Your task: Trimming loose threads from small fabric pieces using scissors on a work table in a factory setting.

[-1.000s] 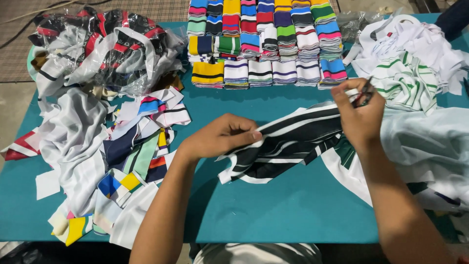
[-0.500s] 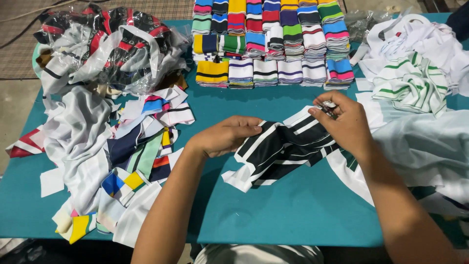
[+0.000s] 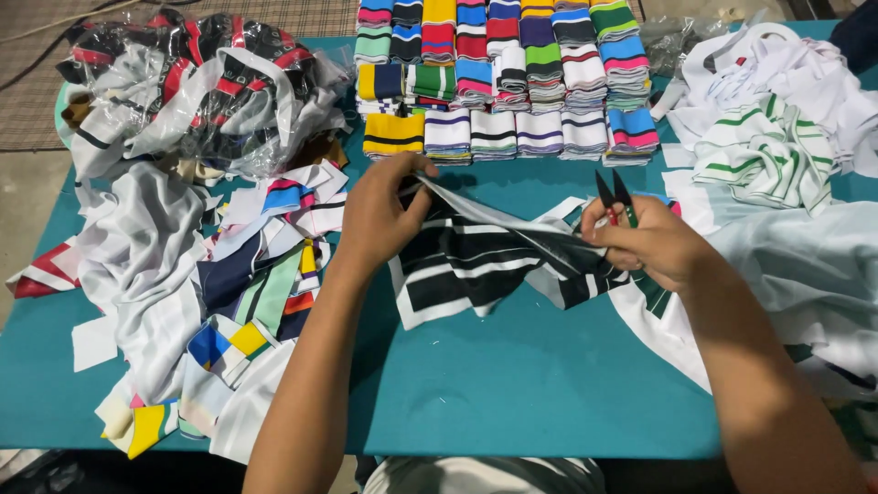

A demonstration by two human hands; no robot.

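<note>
At the centre of the frame a black, white and dark-green striped fabric piece (image 3: 485, 261) lies partly on the teal table (image 3: 512, 384) and partly lifted, stretched between the two hands. The left hand (image 3: 380, 215), centre-left, has its fingers closed on the upper left edge of the cloth, pinching a fold so that the edge stands up off the table. The right hand (image 3: 645, 242), centre-right, is closed around the cloth's right end and also holds a small pair of thread snips (image 3: 615, 197), whose two dark blades point upward above the knuckles and stand slightly apart. Most of the striped piece sags below and between the two grips, its lower corner resting flat on the table below the left hand. Along the top centre of the frame sit stacks of striped knit collars (image 3: 498, 73) in many colours. At upper left is a heap of clear plastic bags (image 3: 197, 87) holding dark and red pieces, and below it, at left, a loose pile of fabric scraps (image 3: 238, 293). White garments with green stripes (image 3: 764, 155) fill the right side.
</note>
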